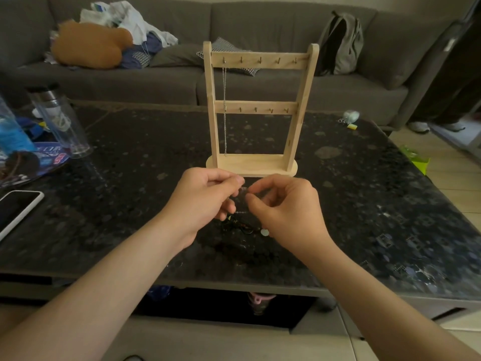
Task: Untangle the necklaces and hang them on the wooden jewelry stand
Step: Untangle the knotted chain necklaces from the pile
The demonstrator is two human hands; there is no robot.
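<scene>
Wooden jewelry stand [256, 164]: upright on the dark speckled table [377, 204], just beyond both hands; two cross rails, each with a row of small hooks.
Silver chain [224, 100]: hung from the leftmost hook of the top rail, reaching down almost to the base.
Left hand [203, 201]: raised above the table, thumb and forefinger pinched on a fine chain [242, 191], other fingers curled beneath.
Right hand [289, 207]: close beside the left, fingertips nearly meeting it, thumb and forefinger pinching the same fine chain.
Tangle of necklaces [238, 225]: dark cords and thin links bunched on the table below and between the hands; link to the pinched chain too blurred to tell.
Round pendant [264, 232]: pale, at the tangle's right edge, just beside the right hand.
Phone [18, 209]: face up near the table's left edge.
Clear bottle [59, 118]: at the far left of the table.
Grey sofa [260, 22]: behind the table, with an orange plush [88, 45] and a grey backpack [341, 43] on it.
</scene>
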